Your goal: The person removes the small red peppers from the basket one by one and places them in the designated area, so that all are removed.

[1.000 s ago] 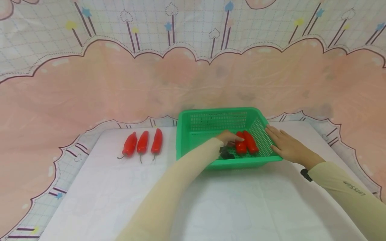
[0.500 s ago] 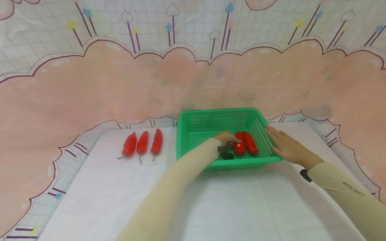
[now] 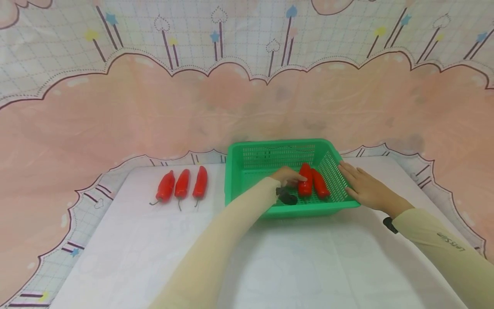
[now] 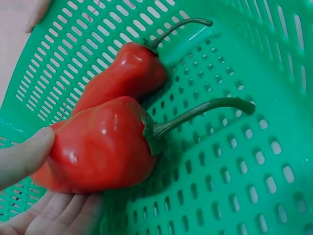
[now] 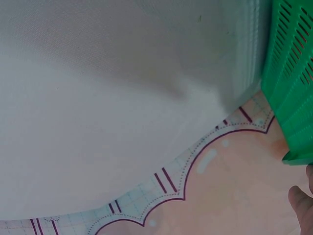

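Note:
Inside the green plastic basket [image 3: 301, 210], my left hand [image 3: 288, 175] holds a long red pepper [image 4: 102, 149], its thumb on top and its fingers underneath. The green stem of that pepper points away from the hand in the left wrist view. A second red pepper [image 4: 124, 71] lies beside it, close to the basket's right wall. My right hand [image 3: 368, 192] rests with straight fingers on the basket's right rim. Only a few fingertips [image 5: 299, 200] of it show at the edge of the right wrist view.
Three more red peppers, one nearest the basket [image 3: 200, 182], lie in a row with stems towards me on the white tabletop [image 3: 301, 262], left of the basket. Right behind the basket rises a patterned pink and white cloth [image 3: 247, 107].
The held pepper has shifted slightly left and towards the basket's far side, its near end moving off the other pepper. My right hand has stayed on the rim.

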Motion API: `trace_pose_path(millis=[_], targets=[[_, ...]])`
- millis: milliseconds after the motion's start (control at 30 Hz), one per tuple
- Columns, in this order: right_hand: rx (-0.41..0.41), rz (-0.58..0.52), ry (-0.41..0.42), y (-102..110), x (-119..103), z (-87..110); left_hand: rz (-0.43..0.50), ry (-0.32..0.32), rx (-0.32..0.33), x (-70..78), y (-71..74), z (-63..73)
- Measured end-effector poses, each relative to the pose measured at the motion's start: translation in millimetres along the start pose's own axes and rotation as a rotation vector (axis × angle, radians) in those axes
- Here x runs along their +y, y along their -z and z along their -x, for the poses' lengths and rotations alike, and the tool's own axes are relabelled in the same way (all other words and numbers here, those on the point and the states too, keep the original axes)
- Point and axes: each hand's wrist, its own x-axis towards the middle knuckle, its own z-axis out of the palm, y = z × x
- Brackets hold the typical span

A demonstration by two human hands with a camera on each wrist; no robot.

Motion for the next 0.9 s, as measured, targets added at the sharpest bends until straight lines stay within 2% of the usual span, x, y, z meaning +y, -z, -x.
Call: trace_pose_path(millis=[200,300,433,633,900], targets=[[-0.005,0.011,-0.003,0.6,-0.9,-0.3,0.076,-0.027,-0.001,3.2,3.1,3.5],[-0.006,0.009,-0.004,1.0,-1.2,-0.2,0.131,-0.063,-0.002,4.6,4.3,3.9],[-0.013,-0.004,-0.011,1.3,-1.6,0.2,0.176,-0.13,-0.041,6.5,6.3,3.8],[-0.02,-0.006,-0.02,1.7,-2.5,0.5,0.204,-0.207,-0.113,9.0,6.7,3.6],[-0.02,-0.003,-0.023,3.3,-3.8,0.0,0.215,-0.265,-0.157,12.5,6.5,3.6]])
